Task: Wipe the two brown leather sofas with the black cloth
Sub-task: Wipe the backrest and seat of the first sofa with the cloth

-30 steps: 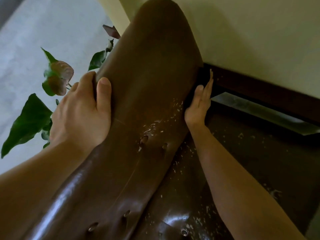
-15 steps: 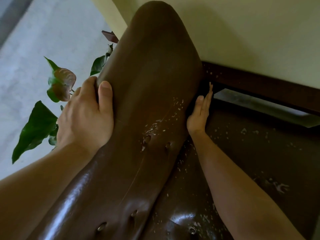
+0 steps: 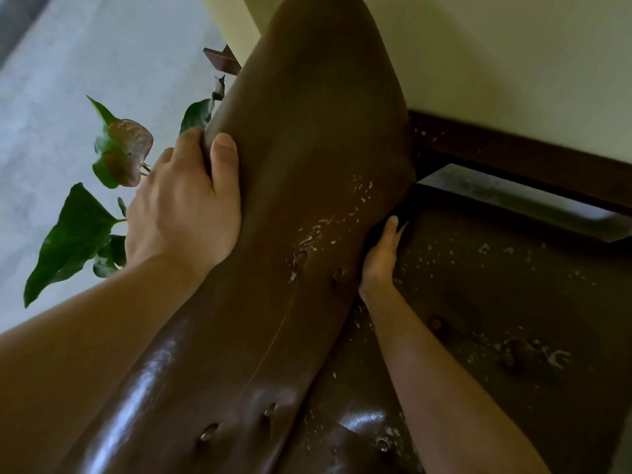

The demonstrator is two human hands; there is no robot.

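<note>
A brown leather sofa back cushion [image 3: 307, 148] runs up the middle of the view, glossy, tufted with buttons and dotted with white flecks. My left hand [image 3: 181, 213] grips its left edge, thumb on the front face and fingers curled behind. My right hand [image 3: 378, 261] lies in the crease between the cushion and the brown seat [image 3: 496, 302], its fingertips tucked under the cushion's edge. A dark patch sits by those fingertips; I cannot tell whether it is the black cloth.
A leafy green plant [image 3: 78, 234] stands left of the sofa over pale grey floor [image 3: 68, 63]. A dark wooden frame rail [image 3: 513, 155] runs behind the seat below a cream wall [image 3: 513, 63]. White flecks also scatter over the seat.
My right hand has slid nearer to me along the crease and its fingertips have gone under the cushion's edge. My left hand keeps its hold on the cushion.
</note>
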